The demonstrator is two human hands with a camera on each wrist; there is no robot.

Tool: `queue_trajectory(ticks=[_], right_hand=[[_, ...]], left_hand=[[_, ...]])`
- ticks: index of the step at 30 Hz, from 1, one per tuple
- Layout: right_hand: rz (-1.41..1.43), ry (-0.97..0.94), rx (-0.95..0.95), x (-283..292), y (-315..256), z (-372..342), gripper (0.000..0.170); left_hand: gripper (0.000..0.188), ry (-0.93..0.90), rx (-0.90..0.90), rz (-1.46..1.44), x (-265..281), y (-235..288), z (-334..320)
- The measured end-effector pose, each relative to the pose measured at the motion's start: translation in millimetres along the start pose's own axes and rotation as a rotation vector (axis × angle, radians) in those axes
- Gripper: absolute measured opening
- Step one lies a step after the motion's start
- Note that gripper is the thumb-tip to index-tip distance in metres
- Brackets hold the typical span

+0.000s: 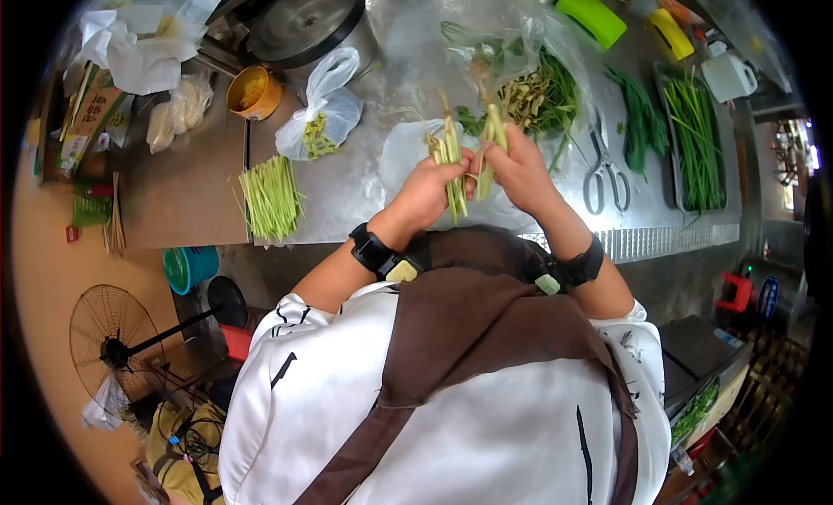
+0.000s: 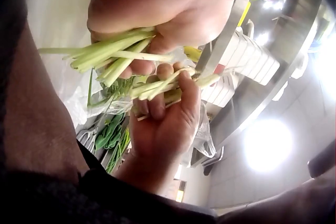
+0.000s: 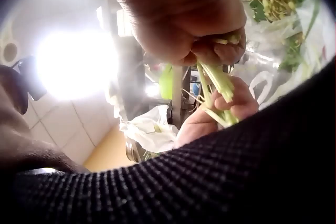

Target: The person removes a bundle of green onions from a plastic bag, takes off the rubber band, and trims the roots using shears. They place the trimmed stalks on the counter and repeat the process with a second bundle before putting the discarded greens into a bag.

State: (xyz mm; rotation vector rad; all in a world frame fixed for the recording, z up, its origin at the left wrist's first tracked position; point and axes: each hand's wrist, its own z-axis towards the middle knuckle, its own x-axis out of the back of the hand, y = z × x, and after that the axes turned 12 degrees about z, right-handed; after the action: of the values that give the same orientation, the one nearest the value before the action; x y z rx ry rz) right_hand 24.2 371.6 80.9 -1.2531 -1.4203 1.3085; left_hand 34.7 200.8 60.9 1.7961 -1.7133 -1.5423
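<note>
Both hands are close together over the near edge of the metal table. My left hand [image 1: 425, 193] grips a small bunch of pale green stalks [image 1: 454, 177], roots at their upper ends; cut ends stick out below the palm in the left wrist view [image 2: 113, 53]. A second bunch of pale stalks [image 1: 486, 162] is held by my right hand [image 1: 523, 168], thumb along it. The right wrist view shows these stalks [image 3: 218, 82] below the curled right fingers. Beyond the hands lies a heap of leafy greens and trimmings [image 1: 547, 97] on clear plastic.
A neat pile of cut stalks [image 1: 271, 197] lies to the left. Nearby are a tied plastic bag [image 1: 321, 114], an orange pot [image 1: 253, 93] and a big lidded pot [image 1: 308, 23]. Scissors [image 1: 605, 171], dark green leaves [image 1: 642, 123] and a tray of long green stems [image 1: 694, 145] are right.
</note>
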Motion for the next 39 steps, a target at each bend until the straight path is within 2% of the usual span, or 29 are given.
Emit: queue_trajectory(ticks=[1,3,4,6,10,12,14,16,17,19,21,23,25,26,28,31,35,37,39], right_hand=[[0.002,0.007,0.001,-4.3,-7.3,-1.6,0.015],[0.195,-0.021,-0.114,-14.6,-24.6,-4.7,0.017],[0.196,-0.018,-0.113,-12.2,-17.0,-1.2,0.017],[0.107,0.06,0.026,-10.0,-3.4,9.4,0.019],[0.139,0.087,-0.027,-14.3,-14.4,5.7,0.02],[-0.054,0.058,-0.057,-9.5,-4.6,10.8,0.021],[0.034,0.018,-0.114,-7.6,-2.0,10.7,0.02],[0.122,-0.022,-0.169,-8.3,-4.5,8.3,0.02],[0.227,-0.003,-0.17,-9.1,-10.0,5.3,0.019],[0.329,0.011,-0.174,-8.9,-11.7,3.6,0.018],[0.217,0.14,-0.095,-3.3,-9.4,2.8,0.016],[0.156,0.142,-0.059,-0.9,-12.0,1.8,0.016],[0.166,0.164,-0.007,-1.1,-14.4,-0.5,0.018],[0.164,0.16,-0.006,-2.1,-14.4,-1.1,0.018],[0.134,-0.067,0.015,-5.4,-12.2,-1.0,0.021],[0.218,-0.091,-0.056,-11.1,0.2,1.7,0.023],[0.17,-0.144,-0.162,-11.5,-8.8,2.6,0.023],[-0.021,-0.156,-0.171,-12.6,-11.1,3.5,0.024],[-0.071,-0.159,-0.161,-12.4,-8.0,5.2,0.025]], left_hand=[[0.015,-0.057,-0.006,0.089,1.4,-2.3,0.9],[0.013,-0.044,-0.011,0.158,-0.3,-2.1,1.5],[0.011,-0.025,-0.022,0.222,-1.3,-1.6,1.8],[0.01,-0.034,-0.049,0.282,-4.1,0.2,2.3],[0.011,-0.07,-0.084,0.355,-4.6,-2.9,1.9],[0.011,-0.073,-0.062,0.378,-6.5,-1.4,0.2],[0.012,-0.073,-0.037,0.399,-6.0,-2.3,-1.1],[0.014,-0.125,-0.051,0.178,-3.6,-3.9,-0.2],[0.014,-0.122,-0.051,0.177,-3.5,-2.7,-0.4],[0.016,-0.157,-0.018,-0.128,-7.2,3.9,-2.9],[0.018,-0.169,-0.016,-0.161,-10.0,8.6,-6.6],[0.021,-0.183,-0.021,-0.189,-6.5,8.1,-3.8],[0.024,-0.068,0.008,-0.164,1.3,1.4,2.1],[0.024,-0.066,0.003,-0.166,3.6,-1.9,3.0],[0.026,-0.021,0.039,-0.05,3.3,-2.1,2.5],[0.028,-0.095,-0.057,0.062,-0.3,2.7,2.0],[0.032,-0.15,-0.059,0.125,3.5,0.6,6.8],[0.039,-0.144,-0.054,0.218,0.5,1.9,5.8],[0.041,-0.136,-0.052,0.242,-2.6,3.8,5.5]])
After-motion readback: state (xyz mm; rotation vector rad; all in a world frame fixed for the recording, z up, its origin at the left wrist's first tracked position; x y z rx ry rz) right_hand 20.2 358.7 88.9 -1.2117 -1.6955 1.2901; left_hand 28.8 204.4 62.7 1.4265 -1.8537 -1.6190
